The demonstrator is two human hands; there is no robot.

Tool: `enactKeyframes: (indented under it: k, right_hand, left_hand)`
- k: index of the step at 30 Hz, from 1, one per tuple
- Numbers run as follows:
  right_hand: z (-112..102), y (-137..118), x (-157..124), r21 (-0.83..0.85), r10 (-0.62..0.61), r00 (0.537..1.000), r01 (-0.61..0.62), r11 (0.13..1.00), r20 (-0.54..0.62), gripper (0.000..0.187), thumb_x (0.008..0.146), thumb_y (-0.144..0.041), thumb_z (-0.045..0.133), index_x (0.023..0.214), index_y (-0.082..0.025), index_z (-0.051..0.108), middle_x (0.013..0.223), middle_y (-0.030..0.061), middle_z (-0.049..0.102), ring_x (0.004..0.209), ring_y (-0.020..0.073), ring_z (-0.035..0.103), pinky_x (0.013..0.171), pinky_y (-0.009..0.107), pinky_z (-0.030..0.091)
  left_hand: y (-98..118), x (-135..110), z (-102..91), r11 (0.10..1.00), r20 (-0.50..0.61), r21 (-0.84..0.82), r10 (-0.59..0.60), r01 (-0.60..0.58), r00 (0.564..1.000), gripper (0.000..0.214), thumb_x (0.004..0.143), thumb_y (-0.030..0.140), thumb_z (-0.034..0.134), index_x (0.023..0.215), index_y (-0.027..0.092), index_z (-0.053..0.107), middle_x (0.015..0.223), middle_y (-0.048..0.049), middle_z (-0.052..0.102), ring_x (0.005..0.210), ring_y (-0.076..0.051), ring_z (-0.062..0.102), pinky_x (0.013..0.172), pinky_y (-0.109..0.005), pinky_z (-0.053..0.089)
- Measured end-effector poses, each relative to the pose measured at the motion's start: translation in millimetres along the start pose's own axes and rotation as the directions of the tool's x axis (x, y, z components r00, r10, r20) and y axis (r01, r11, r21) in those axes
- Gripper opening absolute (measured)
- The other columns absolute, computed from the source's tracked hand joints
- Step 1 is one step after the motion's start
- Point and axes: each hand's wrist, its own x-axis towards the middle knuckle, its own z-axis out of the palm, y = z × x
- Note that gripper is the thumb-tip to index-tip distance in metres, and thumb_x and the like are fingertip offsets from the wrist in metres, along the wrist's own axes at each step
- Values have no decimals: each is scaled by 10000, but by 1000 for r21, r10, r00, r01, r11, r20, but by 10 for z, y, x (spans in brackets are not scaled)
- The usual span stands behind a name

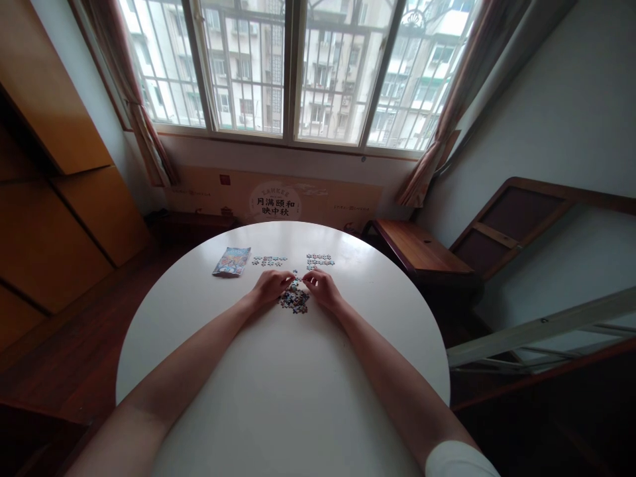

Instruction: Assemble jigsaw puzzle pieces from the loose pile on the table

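Observation:
My left hand (271,286) and my right hand (322,288) rest on a round white table (278,391), fingertips meeting over a small heap of loose jigsaw pieces (294,301). Both hands are curled in a pinch; they seem to hold tiny pieces between them, too small to make out. Beyond the hands lie two flat joined patches of puzzle, one on the left (269,260) and one on the right (320,260). A small printed puzzle packet (231,261) lies to the far left of them.
A dark wooden side table (417,248) stands right of the round table. A headboard-like wooden frame (511,225) leans on the right wall. Wooden cabinets (59,199) line the left. A barred window (293,66) with curtains faces me.

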Motion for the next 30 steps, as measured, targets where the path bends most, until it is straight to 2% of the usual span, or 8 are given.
enactKeyframes:
  k: [3,7,12,18,22,30]
  right_hand:
    - [-38,-30,15,-24,-24,1000,24,999,-8,117,807,-189,538,788,-167,652,757,25,580,652,110,539,646,222,419]
    - [-119,-63,53,-98,-13,998,7,995,-60,143,822,-186,510,815,-166,651,790,52,590,708,139,544,674,244,420]
    - [-228,40,61,-220,162,962,-211,952,-220,161,801,-169,496,769,-153,653,782,72,599,690,157,541,677,263,417]
    - [-265,221,8,-220,350,899,-410,885,-264,121,748,-166,540,694,-167,648,764,72,640,698,173,565,671,269,418]
    - [-237,280,4,-180,371,892,-421,889,-258,100,741,-201,571,687,-169,650,726,67,651,680,171,572,670,271,427]
    - [-223,267,7,-215,351,901,-406,888,-254,97,736,-212,583,687,-171,656,734,65,652,675,165,574,649,259,426]
  left_hand:
    - [31,-1,-30,1000,-1,21,3,-3,1000,263,857,348,472,942,215,682,639,-12,640,592,-117,561,613,-210,368]
    - [70,-3,-53,1000,-12,22,-16,17,1000,317,844,374,485,1101,233,605,614,23,605,564,-108,544,611,-206,374]
    - [80,0,-36,999,-9,48,-13,14,1000,332,850,350,468,1147,244,573,598,36,592,549,-104,541,603,-201,372]
    - [65,-6,-24,996,19,84,27,-28,999,280,856,329,456,1050,239,637,625,9,623,577,-113,559,603,-203,368]
    - [59,-12,-27,996,24,81,31,-32,999,265,848,319,467,1019,238,652,630,2,633,588,-117,566,600,-201,368]
    - [56,-17,-37,992,37,102,67,-70,997,257,846,306,450,973,242,664,631,-3,642,580,-119,566,583,-197,355]
